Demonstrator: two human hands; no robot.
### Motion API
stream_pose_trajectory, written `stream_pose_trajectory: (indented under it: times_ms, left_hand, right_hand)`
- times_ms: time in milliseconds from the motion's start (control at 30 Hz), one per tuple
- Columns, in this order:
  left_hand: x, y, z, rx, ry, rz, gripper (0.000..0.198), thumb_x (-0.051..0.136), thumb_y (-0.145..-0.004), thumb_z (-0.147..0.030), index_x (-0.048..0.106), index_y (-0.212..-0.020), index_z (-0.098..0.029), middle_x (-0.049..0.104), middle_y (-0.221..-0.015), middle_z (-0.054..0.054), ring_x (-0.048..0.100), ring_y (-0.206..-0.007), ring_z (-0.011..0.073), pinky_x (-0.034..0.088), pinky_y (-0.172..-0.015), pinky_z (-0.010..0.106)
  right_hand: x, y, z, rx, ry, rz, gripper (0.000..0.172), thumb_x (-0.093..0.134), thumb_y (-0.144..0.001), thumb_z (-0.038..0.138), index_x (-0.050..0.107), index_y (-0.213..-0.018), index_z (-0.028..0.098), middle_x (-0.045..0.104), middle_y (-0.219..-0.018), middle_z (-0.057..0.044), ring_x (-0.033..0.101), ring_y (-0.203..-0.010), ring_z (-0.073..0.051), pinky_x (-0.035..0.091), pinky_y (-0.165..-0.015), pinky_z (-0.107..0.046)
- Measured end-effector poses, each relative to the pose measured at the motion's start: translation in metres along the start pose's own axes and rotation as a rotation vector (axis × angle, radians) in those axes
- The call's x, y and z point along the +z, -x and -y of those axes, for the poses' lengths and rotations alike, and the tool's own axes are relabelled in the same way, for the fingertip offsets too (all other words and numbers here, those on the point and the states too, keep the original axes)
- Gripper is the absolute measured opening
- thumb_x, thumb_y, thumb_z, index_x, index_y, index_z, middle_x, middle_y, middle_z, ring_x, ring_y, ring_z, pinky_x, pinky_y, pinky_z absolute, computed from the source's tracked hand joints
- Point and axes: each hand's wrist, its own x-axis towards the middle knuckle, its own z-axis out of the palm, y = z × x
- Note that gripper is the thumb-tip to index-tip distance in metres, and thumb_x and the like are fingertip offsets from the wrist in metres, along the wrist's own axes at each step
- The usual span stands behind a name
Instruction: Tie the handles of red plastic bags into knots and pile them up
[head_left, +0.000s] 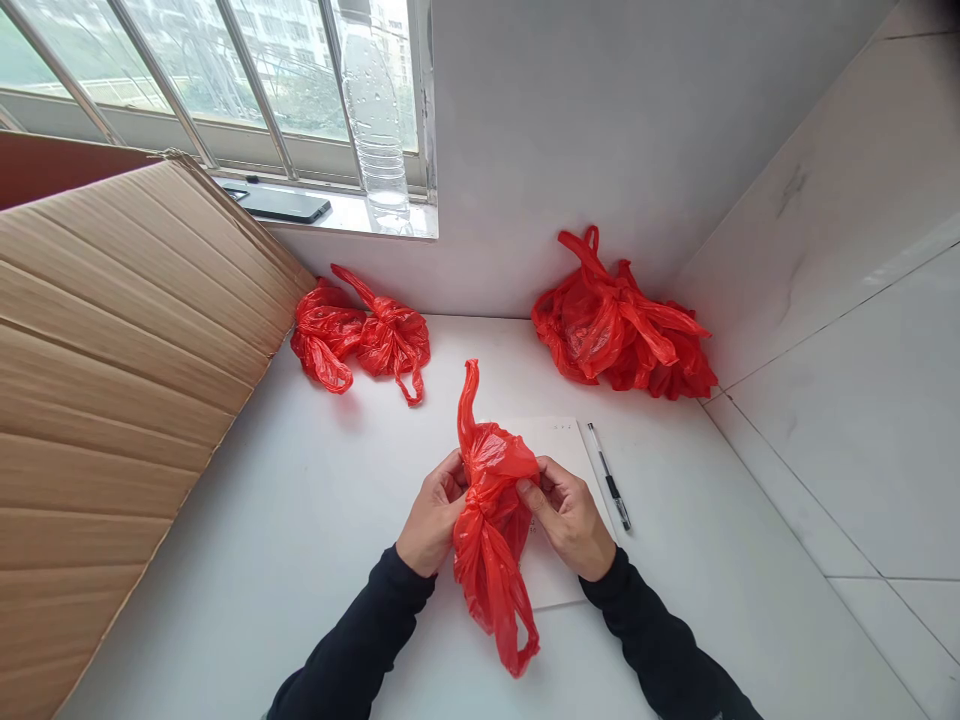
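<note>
Over our white counter (337,500), left fingers (448,473) and right fingers (555,474) grip a knotted red plastic bag (489,490), seemingly unopened; similar bags (600,320) lie beyond.

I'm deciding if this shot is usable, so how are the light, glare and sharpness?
In the head view: the window is bright and partly washed out behind the clear bottle; the held red bag shows shiny glints; the left hand and right hand look sharp, without obvious blur; marks on the paper are too small to read.
</note>
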Motion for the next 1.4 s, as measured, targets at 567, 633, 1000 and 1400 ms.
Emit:
stream_pose_trajectory:
  times_ms: [567,633,1000,1400]
  left_hand:
    - [-0.0001,0.0002,0.0007,0.003,-0.008,-0.004,0.049,0.087,-0.068,-0.024,0.069,-0.113,-0.020,0.072,-0.116,0.009,0.065,-0.108,0.0283,0.052,-0.092,0.036]
    - [0.0000,0.0004,0.0003,-0.001,-0.006,-0.006,0.048,0.087,-0.068,-0.024,0.069,-0.113,-0.020,0.071,-0.117,0.010,0.065,-0.108,0.0283,0.052,-0.092,0.036]
    - [0.0014,0.0011,-0.0010,0.000,-0.010,-0.015,0.049,0.088,-0.068,-0.028,0.069,-0.113,-0.019,0.072,-0.115,0.010,0.066,-0.107,0.0285,0.053,-0.092,0.036]
    - [0.0004,0.0003,-0.0009,-0.022,0.001,-0.011,0.049,0.087,-0.068,-0.024,0.068,-0.114,-0.019,0.070,-0.119,0.011,0.063,-0.111,0.0295,0.053,-0.093,0.037]
  right_hand:
    - [0.0002,-0.0004,-0.0001,0.002,0.018,-0.009,0.024,0.056,-0.097,0.044,0.064,-0.097,0.021,0.059,-0.081,-0.001,0.056,-0.076,-0.019,0.046,-0.070,-0.029]
    - [0.0001,-0.0002,0.0001,0.002,0.019,-0.007,0.024,0.056,-0.097,0.043,0.064,-0.099,0.021,0.060,-0.082,-0.002,0.056,-0.077,-0.019,0.046,-0.071,-0.029]
    - [0.0000,-0.0007,-0.0006,-0.001,0.020,-0.006,0.027,0.057,-0.097,0.044,0.067,-0.107,0.021,0.065,-0.088,-0.003,0.059,-0.081,-0.020,0.048,-0.074,-0.029]
    - [0.0001,0.0000,-0.0020,-0.001,-0.005,-0.004,0.021,0.057,-0.097,0.041,0.065,-0.099,0.021,0.060,-0.083,-0.001,0.055,-0.076,-0.018,0.045,-0.071,-0.028]
